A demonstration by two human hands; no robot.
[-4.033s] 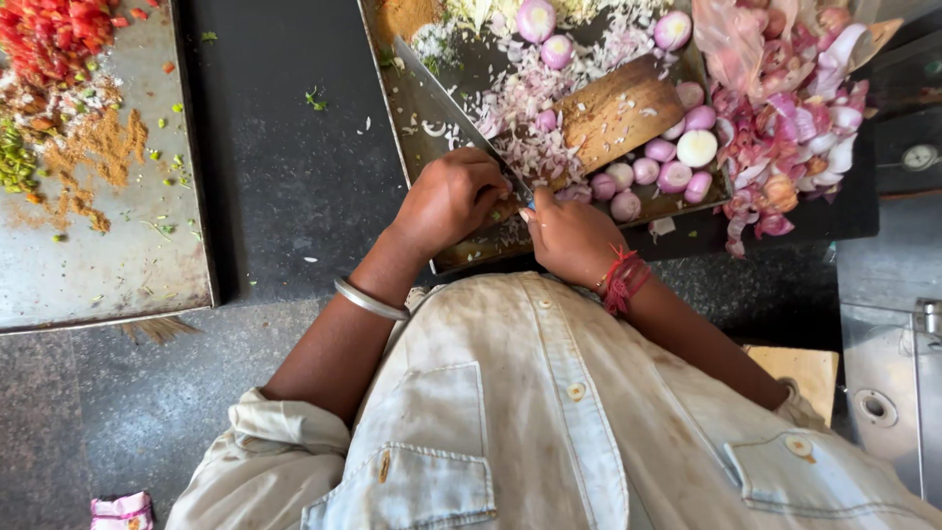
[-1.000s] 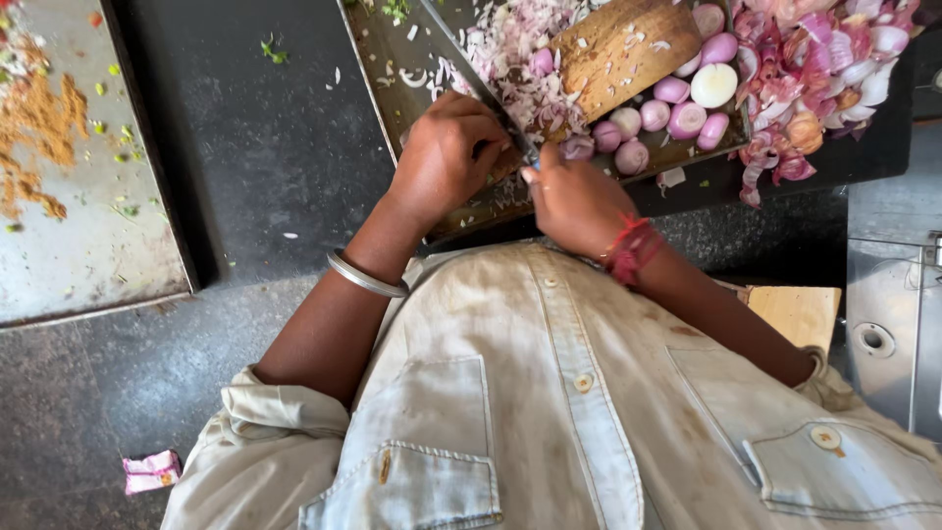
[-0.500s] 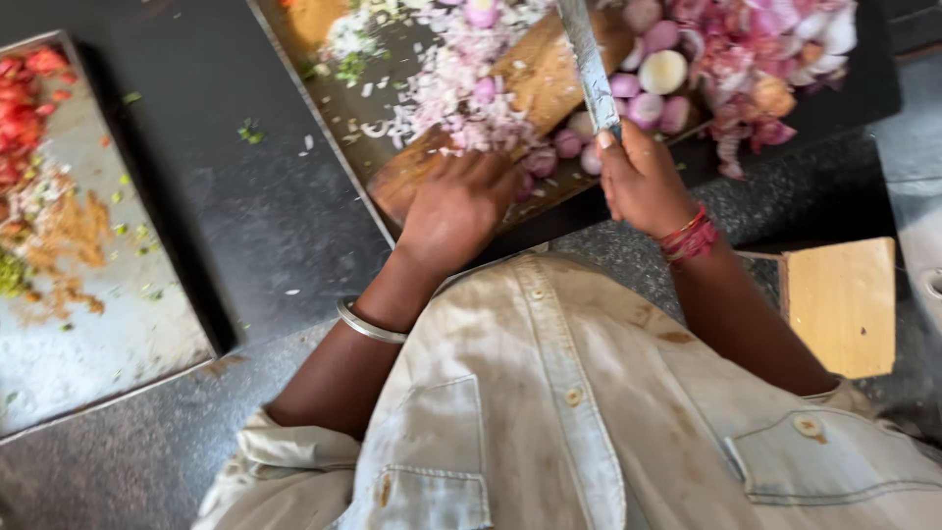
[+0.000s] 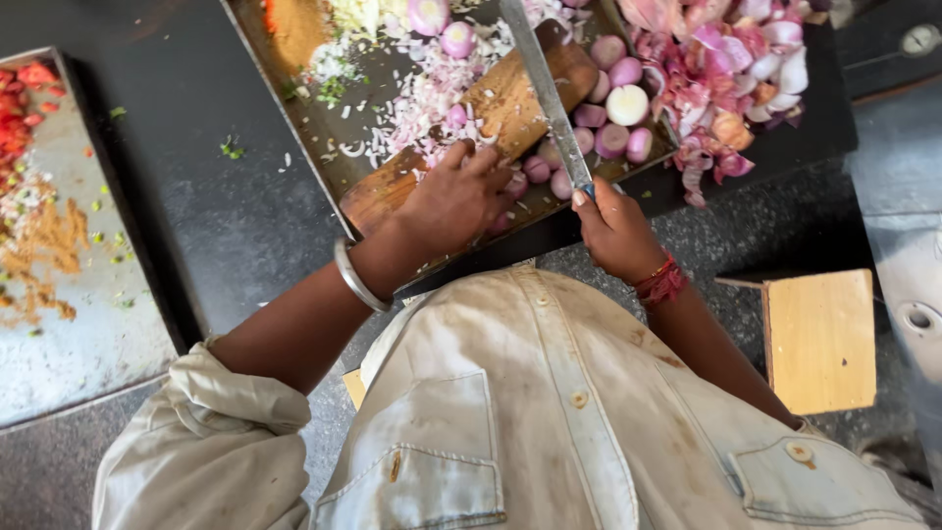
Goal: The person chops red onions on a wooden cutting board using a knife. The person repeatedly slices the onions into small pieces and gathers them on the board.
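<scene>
Fingers of the right hand (image 4: 613, 228) are wrapped tightly around the handle of a long knife (image 4: 546, 90), and the handle itself is hidden inside the fist. The blade points away from the person, raised over the wooden cutting board (image 4: 510, 98) and over the peeled shallots (image 4: 603, 123) beside it. Red thread (image 4: 659, 285) is tied around this wrist.

The left hand (image 4: 453, 199) lies flat on the near end of the board. Its fingers are close together and slightly bent, and the fingertips touch the edge of the chopped onion pile (image 4: 422, 93); it holds nothing. A metal bangle (image 4: 353, 280) sits on the left forearm.

The board lies in a dark metal tray (image 4: 285, 74) on a black counter (image 4: 196, 196). At the far right of the tray there is a heap of pink onion skins (image 4: 736, 59). Well apart, at the left, a second tray (image 4: 88, 334) carries red and brown chopped bits. A pale wooden block (image 4: 819, 339) stands near the right elbow.
</scene>
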